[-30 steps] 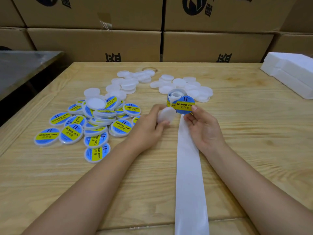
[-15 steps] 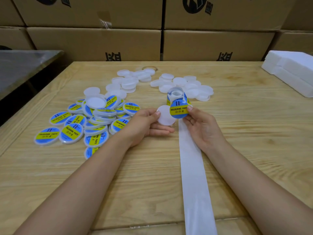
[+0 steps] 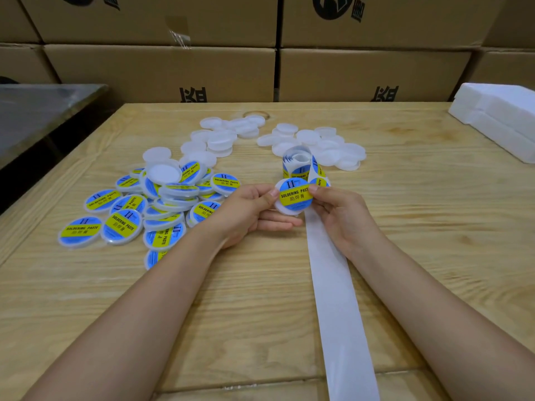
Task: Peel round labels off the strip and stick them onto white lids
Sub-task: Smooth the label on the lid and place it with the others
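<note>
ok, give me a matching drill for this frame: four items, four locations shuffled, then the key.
1 labelled lids
2 blank lids
3 bare backing strip
4 lid being labelled

A held between both hands
B left of the left hand
C passes beneath the right hand, toward the camera
D far side, behind the label roll

Pairs: 1-B, 2-D, 3-C, 4-A

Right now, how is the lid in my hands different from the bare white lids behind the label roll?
The held lid carries a blue and yellow label; the bare lids are plain white. The held lid is tilted up, gripped by the left hand and right hand; the bare lids lie loosely heaped on the table. Both are round white lids.
</note>
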`<action>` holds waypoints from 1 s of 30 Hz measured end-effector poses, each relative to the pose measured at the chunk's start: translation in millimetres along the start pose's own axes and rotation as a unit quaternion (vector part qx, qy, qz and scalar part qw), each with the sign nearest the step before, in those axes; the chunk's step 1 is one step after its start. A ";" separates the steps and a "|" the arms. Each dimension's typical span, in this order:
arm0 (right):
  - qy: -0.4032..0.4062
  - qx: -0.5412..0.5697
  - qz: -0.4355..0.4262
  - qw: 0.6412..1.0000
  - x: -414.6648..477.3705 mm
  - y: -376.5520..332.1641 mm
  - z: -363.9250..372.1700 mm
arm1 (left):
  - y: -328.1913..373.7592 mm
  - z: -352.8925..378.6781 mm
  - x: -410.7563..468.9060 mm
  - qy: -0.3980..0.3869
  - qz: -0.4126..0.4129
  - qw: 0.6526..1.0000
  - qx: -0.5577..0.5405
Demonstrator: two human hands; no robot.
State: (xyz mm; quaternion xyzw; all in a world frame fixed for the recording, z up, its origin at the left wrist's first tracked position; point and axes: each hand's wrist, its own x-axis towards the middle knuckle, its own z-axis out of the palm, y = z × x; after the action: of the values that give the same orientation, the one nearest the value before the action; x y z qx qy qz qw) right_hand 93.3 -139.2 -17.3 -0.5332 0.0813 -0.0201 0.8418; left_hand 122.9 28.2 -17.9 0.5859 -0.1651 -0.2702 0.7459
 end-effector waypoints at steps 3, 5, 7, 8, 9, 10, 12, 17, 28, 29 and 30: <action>0.009 -0.004 0.000 1.000 0.9 -0.1 0.7 | -0.5 -0.1 0.4 -0.005 0.006 1.000 -0.002; 0.011 -0.007 0.001 1.000 1.2 -0.1 1.2 | -0.5 -0.2 0.3 -0.008 0.010 1.000 0.001; 0.014 -0.007 -0.001 1.000 1.3 0.0 1.4 | -0.8 0.1 0.0 -0.009 0.014 1.000 0.002; 0.015 -0.008 -0.003 1.000 1.2 -0.1 1.7 | -0.9 0.2 0.0 -0.010 0.015 1.000 0.001; 0.015 -0.009 -0.005 1.000 1.3 -0.1 1.7 | -1.1 0.1 -0.2 -0.011 0.016 1.000 -0.001; 0.016 -0.011 -0.006 1.000 1.4 0.1 1.8 | -1.0 0.0 -0.1 -0.011 0.016 1.000 -0.002; 0.018 -0.015 -0.004 1.000 1.4 0.6 1.5 | -0.9 0.0 -0.2 -0.012 0.016 1.000 -0.003; 0.036 -0.039 0.001 0.999 0.3 1.2 2.7 | -1.3 0.3 -1.1 -0.016 0.021 1.000 0.007; 0.048 -0.071 -0.013 0.996 2.7 6.3 0.9 | -0.4 2.9 -1.8 -0.005 0.022 0.999 0.032; 0.050 -0.082 -0.019 0.995 2.4 6.9 1.5 | -0.3 2.8 -1.9 -0.003 0.022 0.999 0.032; 0.053 -0.094 -0.028 0.994 2.1 7.8 2.3 | -0.2 2.8 -1.9 -0.002 0.022 0.999 0.032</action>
State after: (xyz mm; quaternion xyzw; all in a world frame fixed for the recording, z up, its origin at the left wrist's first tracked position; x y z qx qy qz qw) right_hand 95.3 -134.0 -23.6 -0.6099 0.1123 -0.0642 0.7819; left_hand 119.8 27.0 -17.3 0.6050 -0.1877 -0.2491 0.7326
